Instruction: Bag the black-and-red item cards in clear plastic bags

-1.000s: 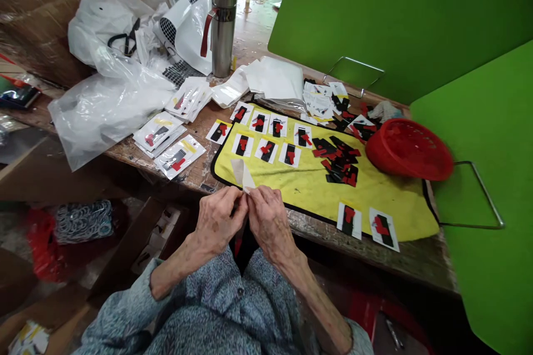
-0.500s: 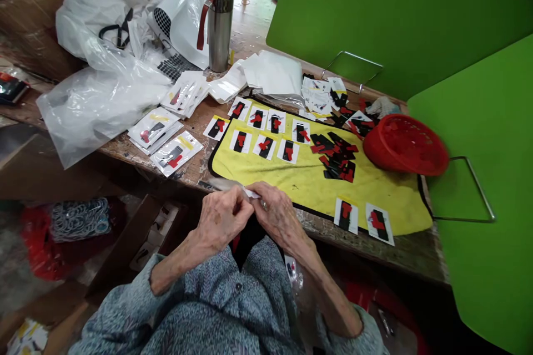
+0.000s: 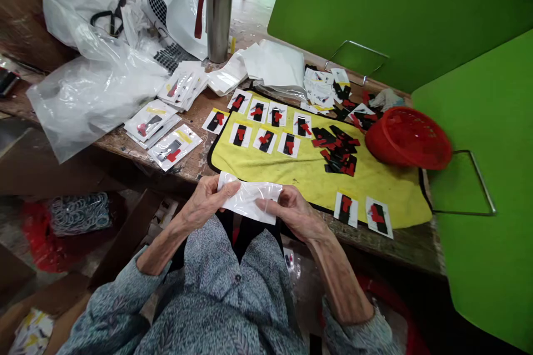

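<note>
The landmark is the yellow cloth (image 3: 291, 169), laid on the desk (image 3: 195, 122). A white plastic sleeve (image 3: 246, 203) is positioned at the cloth's near edge, left of its centre. The left hand (image 3: 212, 194) clamps the sleeve's left end, thumb on top; the right hand (image 3: 293, 212) clamps its right end likewise. The hands are apart, joined only by the sleeve. Printed cards (image 3: 265, 140) occupy the cloth's far left part; a pile of black and red pieces (image 3: 339, 150) lies right of its centre. A red basket (image 3: 377, 147) stands tilted at the cloth's right end.
</note>
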Tool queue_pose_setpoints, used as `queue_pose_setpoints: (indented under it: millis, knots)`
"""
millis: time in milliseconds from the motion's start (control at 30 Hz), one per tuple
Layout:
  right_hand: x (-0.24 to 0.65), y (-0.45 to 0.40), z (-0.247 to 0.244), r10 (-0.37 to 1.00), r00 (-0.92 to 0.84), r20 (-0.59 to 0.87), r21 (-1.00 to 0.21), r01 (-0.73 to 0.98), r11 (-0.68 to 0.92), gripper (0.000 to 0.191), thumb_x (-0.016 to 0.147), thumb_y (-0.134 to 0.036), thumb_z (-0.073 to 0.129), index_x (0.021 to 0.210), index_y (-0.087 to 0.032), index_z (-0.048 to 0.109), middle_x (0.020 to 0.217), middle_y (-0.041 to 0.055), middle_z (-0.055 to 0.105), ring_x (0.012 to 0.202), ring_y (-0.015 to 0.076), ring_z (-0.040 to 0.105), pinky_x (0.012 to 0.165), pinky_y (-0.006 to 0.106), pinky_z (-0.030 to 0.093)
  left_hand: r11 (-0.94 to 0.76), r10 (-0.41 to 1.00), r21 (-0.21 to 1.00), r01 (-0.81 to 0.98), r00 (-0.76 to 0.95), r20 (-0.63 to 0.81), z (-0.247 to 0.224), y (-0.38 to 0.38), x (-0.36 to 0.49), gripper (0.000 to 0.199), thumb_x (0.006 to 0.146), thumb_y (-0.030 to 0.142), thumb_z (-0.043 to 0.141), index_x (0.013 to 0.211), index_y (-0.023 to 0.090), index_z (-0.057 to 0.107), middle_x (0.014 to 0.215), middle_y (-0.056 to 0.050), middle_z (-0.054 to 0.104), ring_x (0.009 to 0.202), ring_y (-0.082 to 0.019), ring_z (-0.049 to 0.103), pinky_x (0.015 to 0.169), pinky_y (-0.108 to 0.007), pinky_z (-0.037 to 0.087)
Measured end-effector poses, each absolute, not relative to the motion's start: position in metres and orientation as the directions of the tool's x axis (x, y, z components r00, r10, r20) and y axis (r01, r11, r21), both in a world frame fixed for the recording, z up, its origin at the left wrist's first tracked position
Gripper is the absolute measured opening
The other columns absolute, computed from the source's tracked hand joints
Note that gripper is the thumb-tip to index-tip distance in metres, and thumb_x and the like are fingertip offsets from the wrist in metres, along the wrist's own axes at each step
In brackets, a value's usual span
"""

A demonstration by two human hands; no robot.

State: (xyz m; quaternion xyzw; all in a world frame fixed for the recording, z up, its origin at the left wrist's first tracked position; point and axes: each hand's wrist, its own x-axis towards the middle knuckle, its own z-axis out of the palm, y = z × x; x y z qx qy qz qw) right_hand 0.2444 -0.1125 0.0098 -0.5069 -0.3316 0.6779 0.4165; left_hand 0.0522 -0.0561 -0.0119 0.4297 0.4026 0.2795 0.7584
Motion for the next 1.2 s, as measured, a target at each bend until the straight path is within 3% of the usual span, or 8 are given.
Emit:
queue_pose_setpoints:
  millis: [333,433,533,667,767,933,1100,1200]
  knots:
    - [0.237,-0.111,0.004,0.982,-0.02,-0.19,-0.979,0.08,-0.188,0.023,0.085,-0.042,0.067,0.094,-0.022,0.067,0.072,-0.0003,0.058,0.058,0.0118,0.051,0.05,0.022,0.04,0.567,0.716,0.817,-0.1,0.55,-0.43,-0.012,-0.048,0.047,0.041,0.068,0.046,0.08,0.088,0.012,0.07,0.081,-0.004,0.069,0.066,-0.01,0.059,0.061,-0.022,0.046]
    - [0.234,-0.108,0.005,1.0,-0.029,0.012,-0.98,0.2,0.018,0.018,0.088,-0.036,0.064,0.101,-0.023,0.067,0.093,0.0038,0.063,0.079,0.0165,0.06,0.067,0.029,0.051,0.608,0.707,0.785,-0.119,0.531,-0.467,-0.014,-0.044,0.046,0.042,0.067,0.044,0.082,0.093,0.013,0.069,0.085,-0.004,0.07,0.068,-0.011,0.06,0.064,-0.023,0.048]
    - [0.234,-0.104,0.007,0.97,-0.148,0.194,-0.922,0.312,0.232,0.013,0.089,-0.031,0.062,0.097,-0.024,0.07,0.116,0.0069,0.061,0.104,0.0206,0.059,0.091,0.038,0.049,0.631,0.699,0.766,-0.121,0.516,-0.494,-0.013,-0.041,0.04,0.051,0.068,0.044,0.082,0.108,0.018,0.065,0.086,-0.002,0.068,0.066,-0.01,0.059,0.062,-0.022,0.046]
    - [0.233,-0.105,0.004,0.995,-0.077,-0.058,-0.99,0.135,-0.047,0.016,0.086,-0.036,0.065,0.089,-0.021,0.071,0.089,0.0037,0.068,0.084,0.0187,0.063,0.079,0.033,0.051,0.491,0.777,0.854,-0.172,0.53,-0.34,-0.01,-0.038,0.028,0.065,0.076,0.065,0.066,0.126,0.025,0.059,0.102,-0.004,0.066,0.085,-0.015,0.061,0.074,-0.026,0.048]
    - [0.229,-0.109,-0.001,0.964,-0.008,-0.267,-0.957,-0.111,-0.266,0.026,0.081,-0.045,0.068,0.083,-0.019,0.071,0.076,0.0021,0.067,0.075,0.0186,0.062,0.072,0.03,0.05,0.414,0.757,0.897,-0.155,0.606,-0.244,-0.009,-0.037,0.025,0.061,0.071,0.058,0.075,0.12,0.022,0.064,0.107,-0.005,0.067,0.102,-0.02,0.059,0.087,-0.028,0.047]
    - [0.223,-0.112,-0.005,0.921,-0.098,-0.377,-0.876,-0.285,-0.388,0.037,0.068,-0.047,0.078,0.095,-0.023,0.072,0.092,0.0041,0.072,0.086,0.022,0.065,0.079,0.032,0.052,0.427,0.798,0.899,-0.094,0.506,-0.326,-0.009,-0.04,0.036,0.031,0.076,0.044,0.075,0.087,0.015,0.07,0.076,-0.001,0.065,0.07,-0.011,0.057,0.065,-0.023,0.046]
    - [0.22,-0.113,-0.014,0.933,-0.073,-0.353,-0.92,-0.152,-0.361,0.039,0.074,-0.052,0.069,0.099,-0.021,0.071,0.076,0.0042,0.071,0.072,0.023,0.066,0.065,0.031,0.053,0.302,0.869,0.952,-0.05,0.425,-0.253,-0.01,-0.049,0.042,0.04,0.08,0.049,0.069,0.064,0.015,0.058,0.055,0.004,0.05,0.05,-0.006,0.043,0.047,-0.019,0.032]
    - [0.225,-0.114,-0.013,0.991,-0.037,-0.13,-0.984,0.124,-0.125,0.028,0.091,-0.038,0.051,0.104,-0.021,0.068,0.064,0.0022,0.067,0.06,0.0191,0.063,0.06,0.03,0.051,0.354,0.835,0.932,-0.076,0.474,-0.278,-0.012,-0.045,0.036,0.042,0.082,0.057,0.064,0.073,0.016,0.061,0.054,0.004,0.052,0.047,-0.007,0.045,0.05,-0.02,0.034]
